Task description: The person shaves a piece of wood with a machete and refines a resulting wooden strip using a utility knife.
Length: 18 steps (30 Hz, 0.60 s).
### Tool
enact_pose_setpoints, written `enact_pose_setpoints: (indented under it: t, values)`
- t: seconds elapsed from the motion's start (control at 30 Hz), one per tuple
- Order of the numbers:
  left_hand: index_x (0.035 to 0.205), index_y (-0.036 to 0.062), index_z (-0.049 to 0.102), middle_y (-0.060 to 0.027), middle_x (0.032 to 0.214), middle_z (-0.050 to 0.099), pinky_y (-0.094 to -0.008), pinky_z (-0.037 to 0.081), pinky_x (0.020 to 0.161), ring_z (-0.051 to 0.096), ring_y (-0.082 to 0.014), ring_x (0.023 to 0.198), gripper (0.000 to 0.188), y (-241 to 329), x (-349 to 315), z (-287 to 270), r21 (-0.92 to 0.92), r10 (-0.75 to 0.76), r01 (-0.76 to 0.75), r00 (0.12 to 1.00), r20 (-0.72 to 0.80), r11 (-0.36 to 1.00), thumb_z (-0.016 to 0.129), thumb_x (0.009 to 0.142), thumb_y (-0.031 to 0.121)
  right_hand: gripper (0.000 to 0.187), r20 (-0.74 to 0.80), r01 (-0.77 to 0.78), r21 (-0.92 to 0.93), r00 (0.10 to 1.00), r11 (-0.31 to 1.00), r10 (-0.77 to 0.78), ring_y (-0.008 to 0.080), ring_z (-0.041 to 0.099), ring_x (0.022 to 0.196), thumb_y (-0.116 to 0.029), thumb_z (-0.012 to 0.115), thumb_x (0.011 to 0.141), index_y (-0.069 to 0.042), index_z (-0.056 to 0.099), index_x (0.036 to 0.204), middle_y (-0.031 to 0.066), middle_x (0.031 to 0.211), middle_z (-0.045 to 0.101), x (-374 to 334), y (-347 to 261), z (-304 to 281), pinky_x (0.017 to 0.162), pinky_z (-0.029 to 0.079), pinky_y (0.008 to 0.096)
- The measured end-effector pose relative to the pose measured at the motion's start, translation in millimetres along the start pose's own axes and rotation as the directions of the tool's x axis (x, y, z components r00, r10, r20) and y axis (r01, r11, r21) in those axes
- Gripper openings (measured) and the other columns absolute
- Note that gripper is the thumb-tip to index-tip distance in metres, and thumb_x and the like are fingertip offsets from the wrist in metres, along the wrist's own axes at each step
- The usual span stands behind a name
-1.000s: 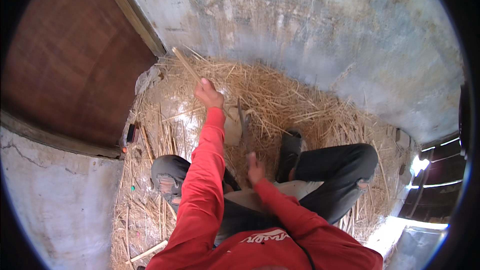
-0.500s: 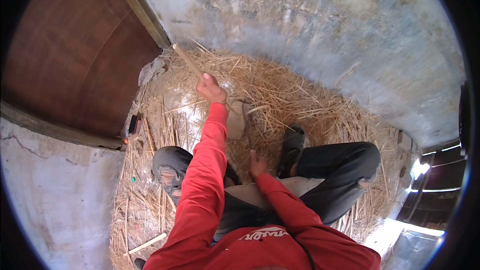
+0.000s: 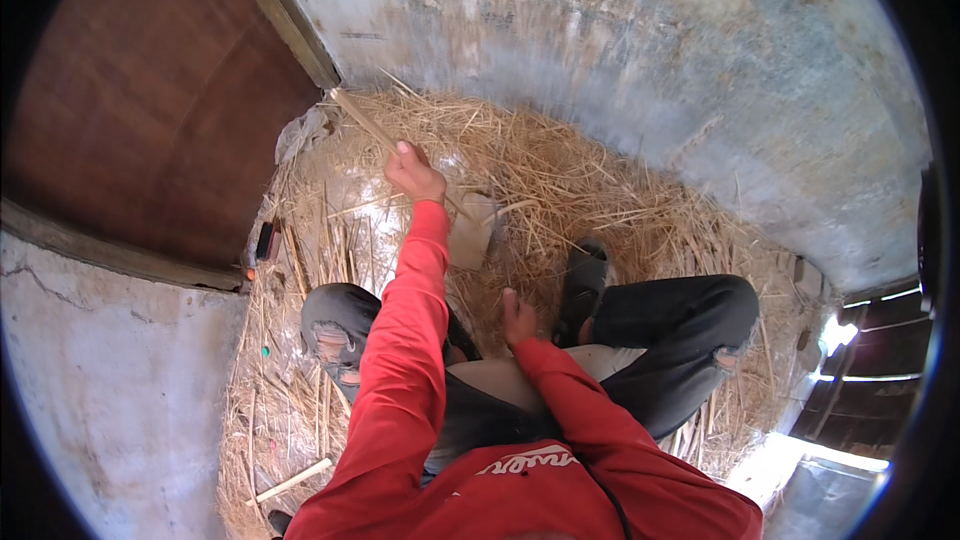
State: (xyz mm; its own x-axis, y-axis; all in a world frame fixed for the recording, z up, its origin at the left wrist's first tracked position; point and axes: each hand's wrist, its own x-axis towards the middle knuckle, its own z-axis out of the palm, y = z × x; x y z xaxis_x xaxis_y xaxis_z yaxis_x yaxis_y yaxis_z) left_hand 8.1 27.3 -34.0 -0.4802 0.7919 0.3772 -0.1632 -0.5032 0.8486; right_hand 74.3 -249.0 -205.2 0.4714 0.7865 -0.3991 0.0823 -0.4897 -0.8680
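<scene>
I sit on a heap of dry straw (image 3: 620, 190) in a corner, wearing red sleeves and dark jeans. My left hand (image 3: 415, 175) is stretched forward and closed around a long thin stick (image 3: 360, 120), which slants up-left toward the door frame. A pale flat block (image 3: 470, 235) lies in the straw just right of that wrist. My right hand (image 3: 517, 315) rests low between my knees on the straw, fingers extended, beside my black shoe (image 3: 583, 280); I see nothing in it.
A brown wooden door (image 3: 150, 110) stands at the left, with a grey plastered wall (image 3: 650, 50) behind the straw. A pale wooden stick (image 3: 292, 481) lies at the lower left. A small dark object (image 3: 265, 240) lies by the door sill. Dark wooden slats (image 3: 860, 380) are at the right.
My left hand with the stick has risen slightly, and my right hand has shifted a little forward. Otherwise the scene is the same.
</scene>
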Motion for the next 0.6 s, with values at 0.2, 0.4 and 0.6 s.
enact_pose_setpoints:
  t: [0.2,0.4,0.6]
  values:
    - [0.062,0.0078,0.04,0.0019,0.057,0.033,-0.0271,0.023,0.045,0.032,-0.0089,0.049,0.054,1,5,-3,-0.004,0.002,-0.002,1.0,-0.027,1.0,0.045,0.1,0.046,0.076,-0.011,0.058,-0.283,0.998,0.957,-0.063,0.0385,0.067,0.085,-0.064,0.044,0.096,0.008,0.068,0.098,0.0245,0.085,0.068,16,57,13,0.081,0.048,0.0468]
    - [0.081,0.0108,0.043,0.0029,0.067,0.034,-0.0224,0.021,0.045,0.029,-0.007,0.05,0.051,20,22,-22,-0.302,-0.086,0.065,0.995,-0.058,0.951,0.042,0.098,0.059,0.09,0.022,-0.061,-0.289,0.997,0.955,0.07,0.0445,0.063,0.107,-0.073,0.04,0.091,0.01,0.069,0.109,0.0334,0.1,0.067,28,76,13,0.095,0.044,0.0471]
    - [0.08,0.0087,0.046,0.0005,0.063,0.041,-0.0235,0.027,0.045,0.037,-0.0083,0.052,0.052,48,22,-17,-0.13,-0.065,0.053,0.994,-0.087,0.99,0.038,0.102,0.054,0.092,-0.014,-0.24,-0.221,0.97,0.945,0.243,0.0464,0.065,0.1,-0.077,0.041,0.088,0.009,0.072,0.096,0.0335,0.093,0.067,30,66,-2,0.09,0.045,0.049]
